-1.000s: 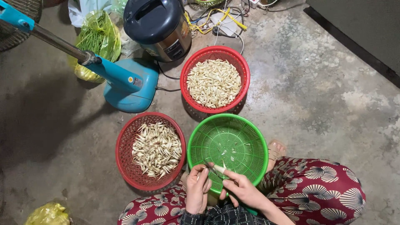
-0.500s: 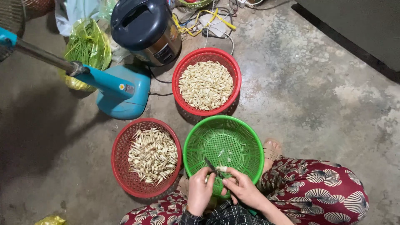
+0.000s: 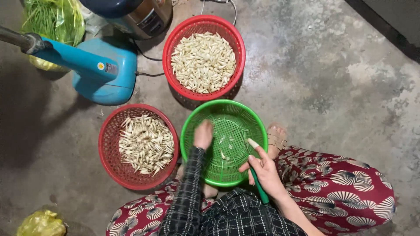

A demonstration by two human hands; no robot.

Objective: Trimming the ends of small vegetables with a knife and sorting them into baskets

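My left hand (image 3: 203, 134) reaches into the green basket (image 3: 194, 116), fingers curled over its left inner wall; what it holds I cannot tell. My right hand (image 3: 264, 169) rests over the basket's right rim, gripping a green-handled knife (image 3: 259, 185) and a pale peeled bulb (image 3: 253, 143) at the fingertips. A few pale scraps (image 3: 223, 154) lie in the green basket. Left of it stands a red basket (image 3: 107, 144) of pale bulbs with trailing ends. Beyond it is another red basket (image 3: 232, 32) filled with peeled bulbs.
A blue fan base (image 3: 105, 72) with its pole stands at the upper left on the concrete floor. Behind it are a bag of green stalks (image 3: 52, 17) and a rice cooker (image 3: 144, 15). A yellow bag (image 3: 41, 223) lies bottom left. My patterned-trousered knees flank the green basket.
The view has moved closer and tilted down. My left hand left the right hand and reached forward into the green basket. My right hand stays at the rim with the knife.
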